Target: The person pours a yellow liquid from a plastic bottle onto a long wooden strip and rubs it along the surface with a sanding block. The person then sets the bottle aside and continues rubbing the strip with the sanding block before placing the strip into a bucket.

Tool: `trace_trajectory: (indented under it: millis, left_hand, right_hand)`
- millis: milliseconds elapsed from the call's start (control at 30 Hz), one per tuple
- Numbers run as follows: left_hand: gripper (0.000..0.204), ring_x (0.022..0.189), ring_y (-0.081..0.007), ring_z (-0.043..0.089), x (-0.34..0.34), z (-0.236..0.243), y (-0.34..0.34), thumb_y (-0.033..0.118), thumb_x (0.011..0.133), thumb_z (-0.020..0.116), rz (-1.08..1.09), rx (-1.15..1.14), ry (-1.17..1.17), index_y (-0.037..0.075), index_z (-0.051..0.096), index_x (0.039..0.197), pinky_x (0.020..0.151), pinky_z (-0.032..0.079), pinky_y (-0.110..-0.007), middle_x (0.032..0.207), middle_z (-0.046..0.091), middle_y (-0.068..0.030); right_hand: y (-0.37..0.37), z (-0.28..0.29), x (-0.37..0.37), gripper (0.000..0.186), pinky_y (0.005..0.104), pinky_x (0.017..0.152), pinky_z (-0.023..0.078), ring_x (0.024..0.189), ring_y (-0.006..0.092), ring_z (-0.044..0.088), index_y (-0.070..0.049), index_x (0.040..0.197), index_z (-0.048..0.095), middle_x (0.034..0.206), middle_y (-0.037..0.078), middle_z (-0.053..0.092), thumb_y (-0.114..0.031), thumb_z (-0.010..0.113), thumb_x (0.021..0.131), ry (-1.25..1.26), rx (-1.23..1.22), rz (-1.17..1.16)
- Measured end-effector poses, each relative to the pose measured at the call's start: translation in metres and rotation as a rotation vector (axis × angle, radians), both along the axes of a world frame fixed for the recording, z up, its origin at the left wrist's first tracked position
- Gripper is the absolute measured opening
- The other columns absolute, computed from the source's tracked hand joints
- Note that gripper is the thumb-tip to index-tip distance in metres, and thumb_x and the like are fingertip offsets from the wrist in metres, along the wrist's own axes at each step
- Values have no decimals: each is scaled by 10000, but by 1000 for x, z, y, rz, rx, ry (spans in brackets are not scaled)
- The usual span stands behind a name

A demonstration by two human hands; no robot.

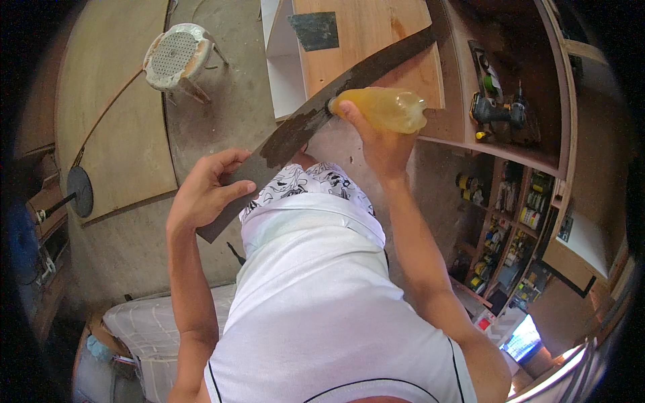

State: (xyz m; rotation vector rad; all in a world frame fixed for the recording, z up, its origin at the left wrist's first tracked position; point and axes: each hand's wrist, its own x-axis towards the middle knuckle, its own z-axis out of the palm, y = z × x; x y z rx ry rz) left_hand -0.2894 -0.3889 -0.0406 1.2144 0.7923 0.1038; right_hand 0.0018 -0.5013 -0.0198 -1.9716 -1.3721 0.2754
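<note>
The left hand (201, 191) gripped the lower end of a long dark strip (316, 117), thumb on its upper face and fingers curled round its edge. The right hand (376, 144) was closed about a plastic bottle (386, 109) of yellowish liquid, tipped sideways so that its mouth touched the strip near mid-length. A darker, wet-looking patch (295, 134) lay on the strip just below the bottle's mouth. The strip ran diagonally from the left hand, in front of the person's waist, up and to the right across a wooden cabinet panel (363, 33). Below the hands showed the person's white shirt (322, 302) and patterned shorts (309, 185). A white stool (176, 57) stood on the concrete floor (228, 101) at upper left, beside a large curved wooden board (114, 114). On the right, a shelf (497, 144) carried a power drill (497, 111), and lower shelves (510, 228) held small containers. A pale mattress (161, 322) lay at lower left.
</note>
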Motion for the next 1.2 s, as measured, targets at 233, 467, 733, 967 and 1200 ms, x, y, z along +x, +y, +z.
trace_trajectory:
  millis: [233, 467, 733, 967, 1200]
  left_hand:
    - [447, 1026, -128, 692, 2, 9, 2, -38, 908, 788, -7, -76, 55, -41, 651, 1333, 933, 559, -312, 1137, 760, -54]
    - [497, 960, -118, 702, 2, 6, -4, -53, 915, 762, 6, 0, 64, -49, 633, 1394, 868, 568, -291, 1154, 767, -87]
    - [441, 955, -113, 696, 0, 7, -7, -53, 915, 760, 23, -20, 19, -45, 647, 1341, 845, 562, -283, 1127, 762, -71]
    - [436, 1014, -97, 668, -3, -2, -3, -41, 914, 768, -56, 49, 75, -41, 645, 1333, 887, 546, -284, 1146, 752, -49]
    - [410, 1022, -99, 640, -2, 5, -7, -21, 917, 775, -21, 74, 98, -25, 654, 1309, 906, 526, -275, 1122, 728, -33]
  right_hand:
    - [5, 0, -3, 173, 431, 915, 574, 964, 267, 751, -130, 1031, 827, 996, 78, 798, -280, 839, 945, 275, -98, -116]
    - [0, -10, 6, 257, 414, 858, 590, 946, 242, 753, -110, 1002, 820, 1006, 82, 794, -342, 878, 907, -455, 48, 146]
    - [-1, -15, 16, 278, 336, 813, 602, 953, 173, 762, -42, 992, 788, 1009, 61, 809, -267, 908, 883, -379, 119, 203]
    - [6, -6, 3, 267, 358, 788, 602, 879, 177, 771, -59, 981, 798, 953, 52, 807, -268, 913, 861, -209, 145, 142]
    - [5, -11, -5, 239, 380, 785, 602, 858, 236, 765, -74, 960, 806, 940, 60, 799, -271, 899, 862, -214, 140, 57]
